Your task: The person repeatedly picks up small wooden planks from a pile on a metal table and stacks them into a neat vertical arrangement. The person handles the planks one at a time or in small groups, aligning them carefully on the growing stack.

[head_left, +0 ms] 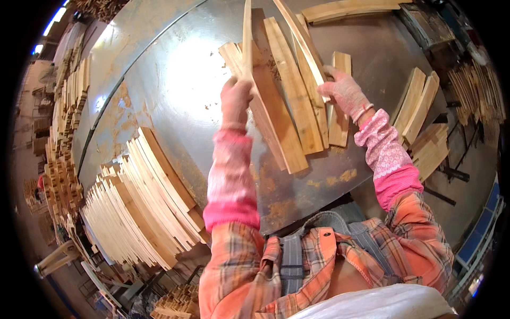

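My left hand [236,101], in a pale knitted glove, is closed around the near end of a thin wooden strip [247,40] standing on edge and pointing away from me. My right hand [345,92], gloved alike, grips the near end of another long wooden strip [304,43], which slants up to the far left. Between and under my hands, several loose boards lie on the metal table [175,127]. Among them are a wide plank [294,85], a darker plank [276,119] by my left hand, and a short board [340,119] below my right hand.
A long row of wooden strips [143,194] stands packed side by side at the table's near left. More boards [353,8] lie at the far edge. To the right are short boards [417,103] on a stand. Sawdust [340,177] dots the tabletop.
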